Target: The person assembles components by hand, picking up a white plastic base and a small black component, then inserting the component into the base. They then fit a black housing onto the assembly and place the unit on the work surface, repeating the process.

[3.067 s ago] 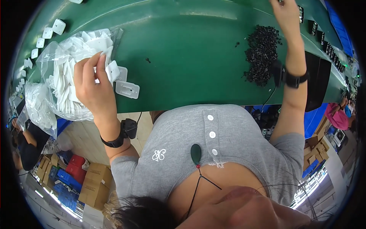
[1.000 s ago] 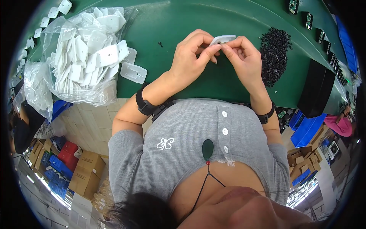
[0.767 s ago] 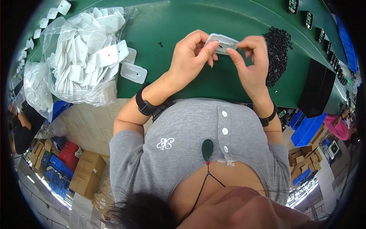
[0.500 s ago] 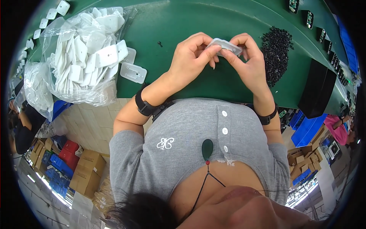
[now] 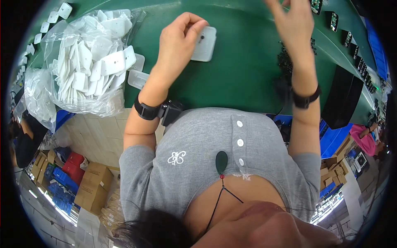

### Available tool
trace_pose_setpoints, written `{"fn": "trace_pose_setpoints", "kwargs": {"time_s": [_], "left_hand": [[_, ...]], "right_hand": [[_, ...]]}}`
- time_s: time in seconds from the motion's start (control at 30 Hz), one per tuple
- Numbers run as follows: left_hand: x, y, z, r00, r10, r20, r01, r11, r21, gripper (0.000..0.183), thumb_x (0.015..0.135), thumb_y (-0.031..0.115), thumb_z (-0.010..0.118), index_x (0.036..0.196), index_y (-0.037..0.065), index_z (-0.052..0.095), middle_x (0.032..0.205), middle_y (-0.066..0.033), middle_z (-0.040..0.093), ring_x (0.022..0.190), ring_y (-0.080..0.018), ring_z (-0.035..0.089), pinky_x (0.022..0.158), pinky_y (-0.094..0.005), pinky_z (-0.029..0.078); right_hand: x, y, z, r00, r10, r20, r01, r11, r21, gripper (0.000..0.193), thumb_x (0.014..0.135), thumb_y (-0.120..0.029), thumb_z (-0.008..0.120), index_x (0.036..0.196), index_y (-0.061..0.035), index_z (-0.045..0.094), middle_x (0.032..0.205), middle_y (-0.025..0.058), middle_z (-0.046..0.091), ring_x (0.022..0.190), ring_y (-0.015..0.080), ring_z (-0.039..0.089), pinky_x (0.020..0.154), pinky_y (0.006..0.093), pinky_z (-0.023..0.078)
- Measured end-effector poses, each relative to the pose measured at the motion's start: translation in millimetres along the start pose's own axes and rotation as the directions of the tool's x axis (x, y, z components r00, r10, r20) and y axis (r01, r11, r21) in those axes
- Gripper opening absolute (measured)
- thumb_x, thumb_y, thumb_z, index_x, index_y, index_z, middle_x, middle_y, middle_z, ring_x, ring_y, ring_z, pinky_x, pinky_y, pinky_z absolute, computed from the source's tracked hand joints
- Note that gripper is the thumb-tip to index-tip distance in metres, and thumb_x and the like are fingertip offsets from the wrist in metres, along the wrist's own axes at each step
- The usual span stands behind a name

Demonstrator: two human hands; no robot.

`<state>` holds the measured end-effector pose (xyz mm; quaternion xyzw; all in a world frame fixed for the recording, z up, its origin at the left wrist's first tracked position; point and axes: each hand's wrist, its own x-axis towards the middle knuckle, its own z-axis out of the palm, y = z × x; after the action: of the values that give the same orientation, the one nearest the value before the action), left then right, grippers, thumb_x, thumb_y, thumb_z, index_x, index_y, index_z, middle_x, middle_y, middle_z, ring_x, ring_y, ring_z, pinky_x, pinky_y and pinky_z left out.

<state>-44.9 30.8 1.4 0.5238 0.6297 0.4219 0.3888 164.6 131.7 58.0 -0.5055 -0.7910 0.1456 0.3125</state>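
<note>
Thumb and forefinger of the left hand (image 5: pixel 178 45) are pinched on the upper left edge of a whitish, rounded-rectangular plastic plate (image 5: pixel 204 47), marked by a dark spot near its upper end. The plate is found forward of the body, over the green table (image 5: pixel 244 82); whether the surface is touched cannot be told. The right hand (image 5: pixel 295 25) is held well apart, its forearm passed across a heap of small black parts (image 5: pixel 284 62); its fingertips are cut off by the upper edge, so whether anything is gripped cannot be told. Farther right, black rectangular cases with green circuit boards (image 5: pixel 333 21) are ranged in a row. Beyond the left forearm, two loose whitish plastic plates (image 5: pixel 138 62) are seen beside a clear plastic bag (image 5: pixel 109 103) filled with white plates (image 5: pixel 114 63).

Judgement: a fetching or setting-down reach seems to be in hand on the right, the plate being steadied on the left. A stable plate and a precise right-hand pinch, clear of the nearest boards, seem called for
</note>
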Motion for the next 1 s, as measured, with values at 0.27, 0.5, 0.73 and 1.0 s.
{"fn": "trace_pose_setpoints", "kwargs": {"time_s": [0.27, 0.5, 0.73, 1.0], "left_hand": [[2, 6, 8, 0.909, 0.413, 0.058, -0.38, 0.764, 0.521, 0.034, 0.08, 0.027, 0.075, 0.105, 0.007, 0.064, 0.097, -0.0087, 0.057, 0.087, -0.0287, 0.059, 0.068, -0.0384, 0.05], [-30, 9, 10, 0.91, 0.4, 0.112, -0.373, 0.667, 0.646, 0.072, 0.064, 0.033, 0.083, 0.124, 0.005, 0.054, 0.108, -0.0103, 0.052, 0.098, -0.029, 0.052, 0.081, -0.038, 0.046], [-20, -2, 16, 0.836, 0.501, 0.222, -0.533, 0.65, 0.541, 0.058, 0.069, 0.014, 0.077, 0.122, 0.008, 0.055, 0.115, -0.0049, 0.056, 0.108, -0.0254, 0.053, 0.088, -0.0371, 0.044], [-21, -7, 3, 0.835, 0.535, 0.13, -0.549, 0.791, 0.271, 0.052, 0.078, -0.002, 0.065, 0.128, 0.007, 0.055, 0.127, -0.0079, 0.058, 0.115, -0.0278, 0.055, 0.096, -0.0394, 0.046]], "right_hand": [[78, 48, 36, 0.986, -0.031, 0.164, 0.132, 0.743, -0.656, 0.038, 0.081, -0.036, 0.073, 0.098, -0.0033, 0.062, 0.089, 0.0173, 0.061, 0.089, 0.034, 0.062, 0.077, 0.0433, 0.05], [24, 48, 8, 0.992, 0.104, 0.071, -0.109, 0.992, 0.062, 0.029, 0.079, -0.008, 0.073, 0.102, -0.001, 0.057, 0.094, 0.013, 0.056, 0.094, 0.021, 0.06, 0.079, 0.0338, 0.05], [-70, 33, -14, 0.992, 0.038, 0.123, -0.06, 0.982, 0.181, 0.032, 0.08, -0.008, 0.075, 0.11, -0.0037, 0.066, 0.11, 0.0097, 0.062, 0.105, 0.0259, 0.06, 0.092, 0.0347, 0.047], [-75, 0, -9, 0.984, -0.142, 0.104, 0.12, 0.975, 0.189, 0.035, 0.08, -0.002, 0.075, 0.114, -0.0047, 0.068, 0.113, 0.0115, 0.066, 0.103, 0.0253, 0.063, 0.091, 0.0333, 0.049]]}}
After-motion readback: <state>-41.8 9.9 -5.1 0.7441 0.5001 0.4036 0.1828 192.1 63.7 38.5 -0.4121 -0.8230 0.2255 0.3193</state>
